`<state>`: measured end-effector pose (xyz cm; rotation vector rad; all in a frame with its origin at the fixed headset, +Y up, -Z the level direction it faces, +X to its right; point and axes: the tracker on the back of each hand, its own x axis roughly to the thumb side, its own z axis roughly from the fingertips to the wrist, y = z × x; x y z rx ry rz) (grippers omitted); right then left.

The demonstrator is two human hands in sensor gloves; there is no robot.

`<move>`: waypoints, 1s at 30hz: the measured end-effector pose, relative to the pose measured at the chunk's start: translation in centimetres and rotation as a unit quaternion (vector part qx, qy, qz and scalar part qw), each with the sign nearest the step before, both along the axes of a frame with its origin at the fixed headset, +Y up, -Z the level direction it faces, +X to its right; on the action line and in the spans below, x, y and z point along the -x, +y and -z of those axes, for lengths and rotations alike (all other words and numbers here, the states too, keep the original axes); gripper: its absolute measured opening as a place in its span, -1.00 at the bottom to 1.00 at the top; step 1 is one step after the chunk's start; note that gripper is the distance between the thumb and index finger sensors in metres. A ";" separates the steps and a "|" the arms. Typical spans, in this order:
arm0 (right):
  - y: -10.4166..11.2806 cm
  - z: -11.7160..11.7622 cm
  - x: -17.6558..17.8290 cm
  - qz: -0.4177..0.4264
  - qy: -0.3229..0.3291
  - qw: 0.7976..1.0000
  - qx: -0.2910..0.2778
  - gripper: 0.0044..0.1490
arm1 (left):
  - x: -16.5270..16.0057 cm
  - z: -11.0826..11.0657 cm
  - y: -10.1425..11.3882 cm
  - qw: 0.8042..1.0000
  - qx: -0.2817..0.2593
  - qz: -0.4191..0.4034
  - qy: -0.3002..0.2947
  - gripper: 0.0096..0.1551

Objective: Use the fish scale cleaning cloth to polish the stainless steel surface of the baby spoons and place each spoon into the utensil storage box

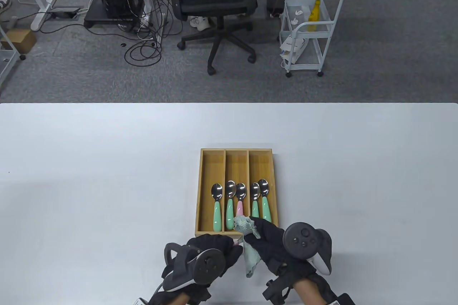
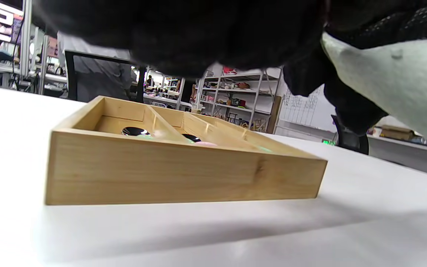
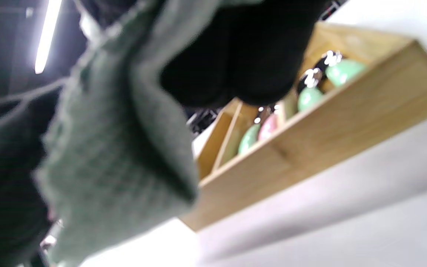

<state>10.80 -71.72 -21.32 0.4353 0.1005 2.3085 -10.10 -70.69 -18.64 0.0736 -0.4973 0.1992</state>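
Note:
The wooden utensil box (image 1: 198,190) holds several baby spoons. One green-handled spoon (image 1: 217,208) lies in the left slot, a green one and a pink one (image 1: 240,201) in the middle, and two green ones (image 1: 260,201) on the right. My right hand (image 1: 258,232) grips the pale green cloth (image 1: 244,224) at the box's near edge. Beside it my left hand (image 1: 230,247) has curled fingers that pinch a spoon (image 1: 237,243), of which only a pink sliver shows at the cloth. The cloth (image 3: 117,148) fills the right wrist view, and the box (image 2: 161,174) sits low in the left wrist view.
The white table (image 1: 89,176) stretches wide to either side of the box and behind it. Beyond its far edge are an office chair (image 1: 218,4) and a white trolley (image 1: 307,33) on the floor.

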 end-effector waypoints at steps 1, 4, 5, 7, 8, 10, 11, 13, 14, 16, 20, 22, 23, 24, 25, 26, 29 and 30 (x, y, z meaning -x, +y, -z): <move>0.0 0.0 0.2 -0.022 0.018 1.000 -0.004 -0.43 | -0.1 0.0 0.0 1.000 -0.005 0.013 -0.005 -0.58; 0.1 0.0 0.8 -0.087 0.058 0.994 -0.014 -0.42 | -0.5 -0.3 0.0 0.998 -0.020 0.053 -0.017 -0.58; 0.0 -0.1 1.0 -0.109 0.066 0.992 -0.020 -0.40 | -0.7 -0.4 0.0 0.997 -0.027 0.070 -0.019 -0.58; 0.0 -0.2 1.5 -0.150 0.078 0.985 -0.030 -0.39 | -1.0 -0.4 -0.2 0.995 -0.031 0.088 -0.024 -0.58; -0.1 -0.3 1.7 -0.165 0.080 0.982 -0.037 -0.39 | -1.0 -0.5 -0.2 0.995 -0.030 0.092 -0.025 -0.58; 0.1 -0.3 1.8 -0.178 0.075 0.980 -0.048 -0.41 | -1.0 -0.5 -0.3 0.995 -0.029 0.088 -0.024 -0.58; 0.1 -0.4 1.7 -0.169 0.068 0.982 -0.049 -0.42 | -1.0 -0.4 -0.2 0.996 -0.027 0.082 -0.022 -0.58; 0.3 -0.4 1.5 -0.149 0.051 0.986 -0.056 -0.41 | -0.9 -0.4 0.0 0.997 -0.028 0.068 -0.015 -0.58; 0.4 -0.4 1.4 -0.143 0.043 0.987 -0.062 -0.42 | -0.8 -0.4 0.1 0.998 -0.029 0.061 -0.012 -0.58; 0.6 -0.5 1.2 -0.131 0.032 0.989 -0.067 -0.42 | -0.7 -0.5 0.1 0.998 -0.030 0.050 -0.008 -0.58; 1.0 -0.3 0.4 -0.072 0.001 0.996 -0.058 -0.43 | -0.4 -0.4 0.4 1.000 -0.019 0.007 0.001 -0.58; 1.1 -0.2 -0.1 -0.034 -0.017 0.998 -0.049 -0.44 | -0.3 -0.4 0.5 1.000 -0.007 -0.021 0.006 -0.57; 1.2 -0.2 -0.3 -0.018 -0.027 0.998 -0.045 -0.43 | -0.3 -0.4 0.5 0.999 -0.003 -0.032 0.009 -0.57; 1.2 -0.2 -0.6 0.002 -0.040 0.998 -0.040 -0.44 | -0.3 -0.4 0.6 0.999 0.003 -0.044 0.011 -0.56; 1.2 -0.2 -0.7 0.017 -0.049 0.998 -0.034 -0.44 | -0.3 -0.4 0.6 0.998 0.007 -0.053 0.013 -0.56; 1.1 -0.2 -1.0 0.040 -0.063 0.997 -0.026 -0.44 | -0.2 -0.4 0.6 0.998 0.013 -0.065 0.017 -0.56; 0.8 -0.2 -1.4 0.117 -0.097 0.988 0.015 -0.44 | -0.2 -0.3 0.6 0.995 0.029 -0.091 0.023 -0.55; 0.6 -0.2 -1.5 0.144 -0.105 0.983 0.035 -0.44 | -0.2 -0.3 0.5 0.994 0.038 -0.100 0.026 -0.55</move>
